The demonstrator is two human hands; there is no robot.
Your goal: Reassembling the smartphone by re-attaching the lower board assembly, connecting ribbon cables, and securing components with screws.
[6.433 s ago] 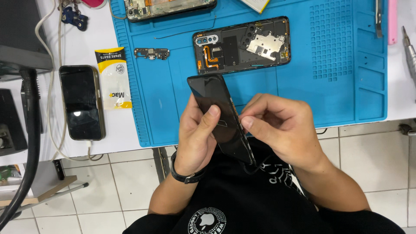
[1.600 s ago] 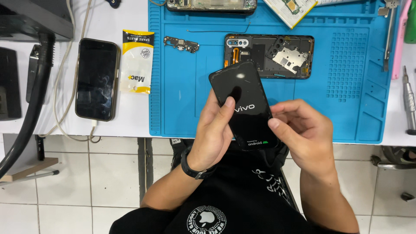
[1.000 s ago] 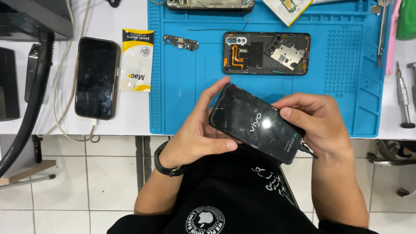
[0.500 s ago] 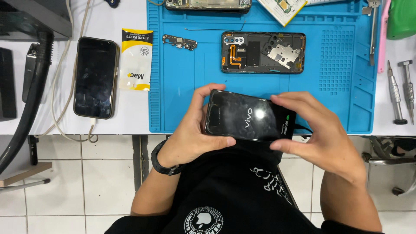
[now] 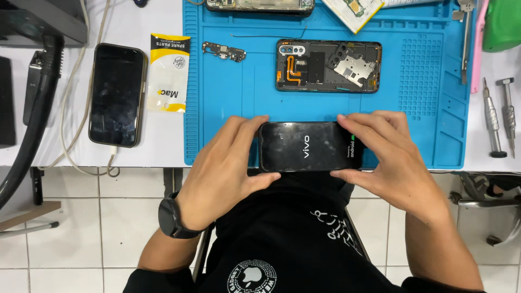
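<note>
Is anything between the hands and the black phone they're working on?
Nothing visible. The left hand and right hand both grip the black phone directly by its short ends, above the blue mat's near edge.

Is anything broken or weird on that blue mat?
Yes. The opened phone lies on the blue mat with its back cover off and insides showing. A small loose circuit board sits apart beside it.
</note>
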